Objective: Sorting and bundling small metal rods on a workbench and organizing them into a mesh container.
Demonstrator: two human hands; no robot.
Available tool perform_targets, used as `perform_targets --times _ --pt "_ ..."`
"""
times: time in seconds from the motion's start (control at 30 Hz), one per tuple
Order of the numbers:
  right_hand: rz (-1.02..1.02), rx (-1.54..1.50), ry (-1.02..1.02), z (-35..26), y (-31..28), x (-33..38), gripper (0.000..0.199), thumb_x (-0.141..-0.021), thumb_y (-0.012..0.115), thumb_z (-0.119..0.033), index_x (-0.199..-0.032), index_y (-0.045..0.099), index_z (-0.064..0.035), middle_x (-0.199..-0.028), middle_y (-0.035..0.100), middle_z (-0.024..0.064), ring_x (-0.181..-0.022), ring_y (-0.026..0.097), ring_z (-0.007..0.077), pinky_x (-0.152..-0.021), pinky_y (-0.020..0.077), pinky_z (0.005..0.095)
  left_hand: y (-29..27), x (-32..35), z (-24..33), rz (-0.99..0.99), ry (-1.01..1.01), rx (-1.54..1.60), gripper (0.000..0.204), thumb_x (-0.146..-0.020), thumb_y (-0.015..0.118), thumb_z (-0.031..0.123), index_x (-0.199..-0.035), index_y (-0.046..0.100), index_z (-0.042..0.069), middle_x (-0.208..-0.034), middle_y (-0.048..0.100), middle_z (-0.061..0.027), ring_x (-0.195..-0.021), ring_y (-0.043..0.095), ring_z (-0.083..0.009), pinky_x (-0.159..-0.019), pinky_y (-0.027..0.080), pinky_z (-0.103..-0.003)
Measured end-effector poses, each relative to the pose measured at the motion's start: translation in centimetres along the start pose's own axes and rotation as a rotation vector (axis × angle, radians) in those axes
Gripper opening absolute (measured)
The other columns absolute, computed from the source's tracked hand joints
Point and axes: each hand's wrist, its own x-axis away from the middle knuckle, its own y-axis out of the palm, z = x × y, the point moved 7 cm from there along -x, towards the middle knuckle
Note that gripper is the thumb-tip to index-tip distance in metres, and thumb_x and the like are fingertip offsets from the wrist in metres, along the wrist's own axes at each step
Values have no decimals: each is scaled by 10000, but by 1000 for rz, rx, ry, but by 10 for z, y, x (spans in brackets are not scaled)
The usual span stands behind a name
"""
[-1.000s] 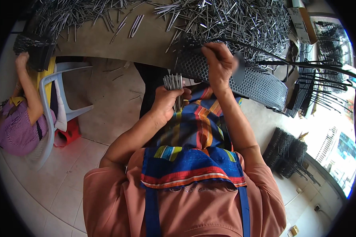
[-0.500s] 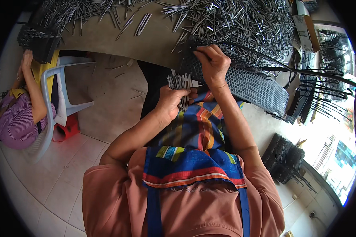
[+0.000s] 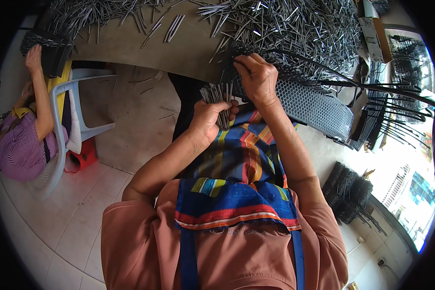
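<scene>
My left hand (image 3: 207, 119) is wrapped round an upright bundle of thin grey metal rods (image 3: 216, 93), whose ends stick out above and below the fist. To its right, my right hand (image 3: 260, 82) has its fingers pinched together over the near left end of a dark perforated metal rack (image 3: 314, 106). Whatever sits between those fingertips, if anything, is too small to make out. The rack lies slanted along the table's near edge, below a big heap of loose metal rods (image 3: 295, 34).
A brown tabletop (image 3: 145, 53) carries more scattered rods at the far side. On the left a co-worker in a striped purple top (image 3: 24, 145) sits by a pale plastic chair (image 3: 58, 111). Dark racks with long prongs (image 3: 396, 116) stand on the right; dark bundles (image 3: 345, 193) lie on the floor.
Both my hands have shifted slightly away from me, the right also a little to the left. The bundle stays in my left hand. The co-worker's raised hand has moved up toward the dark rack there.
</scene>
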Motion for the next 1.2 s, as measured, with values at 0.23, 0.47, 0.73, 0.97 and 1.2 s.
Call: perform_targets --times 0.23,0.47,0.73,0.97,1.2 --pt "14 101 40 1 -2 -7 164 -821 702 -115 -983 719 -98 -778 634 96 -668 644 299 -577 499 351 6 1 7 -11 14 -28 154 -815 622 -66 -954 669 -17 -850 707 -133 -700 684 -211 -595 549 -326" --pt "0 -127 183 12 -18 20 114 -793 720 -50 -905 716 -30 -763 682 91 -646 662 191 -591 502 287 10 0 9 -111 42 6 184 -812 638 -63 -990 660 -18 -858 710 -134 -731 701 -231 -618 573 -342" --pt "-277 -883 893 36 4 49 31 -837 700 -39 -854 715 -18 -641 584 -42 -538 422 0 -480 296 184 10 6 4 -24 -13 11 149 -846 628 -32 -991 660 -19 -861 706 -138 -728 704 -234 -618 590 -356" --pt "403 -646 335 48 -33 21 114 -792 720 69 -877 713 -7 -775 628 -47 -742 554 21 -681 448 172 2 14 -12 -27 -73 -119 211 -864 562 -40 -1061 634 -21 -900 697 -165 -798 705 -260 -679 596 -395" --pt "364 -563 302 45 -37 21 97 -792 723 61 -862 713 -6 -793 640 -37 -737 559 20 -670 453 176 8 15 -4 -27 -46 -94 137 -837 613 -39 -963 663 -14 -884 706 -143 -737 701 -238 -638 590 -364"
